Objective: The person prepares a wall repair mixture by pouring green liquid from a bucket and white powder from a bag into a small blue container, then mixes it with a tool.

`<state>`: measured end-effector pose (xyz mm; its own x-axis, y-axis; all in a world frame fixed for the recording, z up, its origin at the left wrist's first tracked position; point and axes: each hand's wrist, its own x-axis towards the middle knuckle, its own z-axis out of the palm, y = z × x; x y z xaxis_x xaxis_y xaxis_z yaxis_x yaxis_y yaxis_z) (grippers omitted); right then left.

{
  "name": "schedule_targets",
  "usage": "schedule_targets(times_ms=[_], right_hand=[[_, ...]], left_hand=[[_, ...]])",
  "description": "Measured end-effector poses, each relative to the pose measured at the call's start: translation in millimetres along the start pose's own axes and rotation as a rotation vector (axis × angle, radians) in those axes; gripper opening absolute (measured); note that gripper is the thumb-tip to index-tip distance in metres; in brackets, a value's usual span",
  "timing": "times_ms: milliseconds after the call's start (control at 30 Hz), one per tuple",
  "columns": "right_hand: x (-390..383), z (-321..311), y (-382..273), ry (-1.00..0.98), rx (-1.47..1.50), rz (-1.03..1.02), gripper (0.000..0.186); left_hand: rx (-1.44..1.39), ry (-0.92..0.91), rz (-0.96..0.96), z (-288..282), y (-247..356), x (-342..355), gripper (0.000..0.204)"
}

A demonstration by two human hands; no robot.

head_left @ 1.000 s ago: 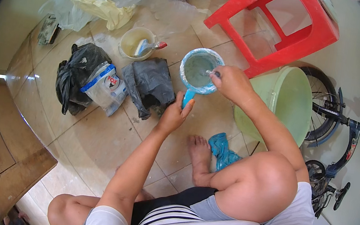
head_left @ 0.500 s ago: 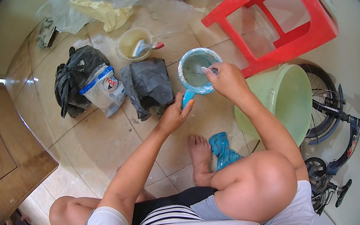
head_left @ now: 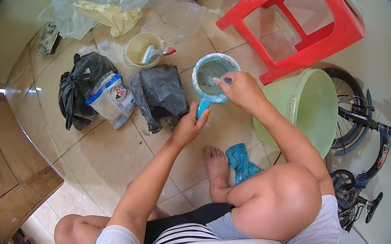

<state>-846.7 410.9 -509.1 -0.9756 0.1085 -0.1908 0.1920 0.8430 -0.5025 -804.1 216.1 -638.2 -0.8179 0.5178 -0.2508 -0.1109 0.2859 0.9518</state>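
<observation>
My left hand (head_left: 188, 125) is wrapped round the handle of a blue water dipper (head_left: 204, 107), its rim smeared with white. Greyish liquid or paste shows inside the dipper's bowl. Over the bowl's right side, my right hand (head_left: 242, 92) pinches a small pale tool whose end reaches into the bowl; its kind cannot be made out. Left of the dipper lies a dark grey plastic sheet (head_left: 160, 92). Beyond it stands a cream tub (head_left: 129, 53) with a paintbrush (head_left: 154, 54) resting across it.
A red plastic stool (head_left: 282, 66) lies tipped at the far right, beside a pale green bucket (head_left: 275, 114) and a bicycle (head_left: 375, 127). Black bags (head_left: 82, 82), a clear package (head_left: 118, 104) and plastic sheeting (head_left: 168, 7) lie leftward. A blue cloth or bag (head_left: 242, 163) is by my foot.
My right hand has shifted slightly left and down over the bowl, moving the small tool within it. The left hand keeps its hold on the dipper.
</observation>
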Motion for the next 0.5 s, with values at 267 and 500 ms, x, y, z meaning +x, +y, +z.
schedule_targets(times_ms=[267,500], right_hand=[[2.7,-2.3,14.5,0.077,-0.175,-0.046,0.028],[-8.9,-8.2,6.1,-0.071,-0.305,-0.139,0.025]], left_hand=[[-0.006,-0.026,-0.02,2.9,3.7,1.0,0.037],[0.014,-0.021,-0.028,-2.1,4.3,0.0,0.039]])
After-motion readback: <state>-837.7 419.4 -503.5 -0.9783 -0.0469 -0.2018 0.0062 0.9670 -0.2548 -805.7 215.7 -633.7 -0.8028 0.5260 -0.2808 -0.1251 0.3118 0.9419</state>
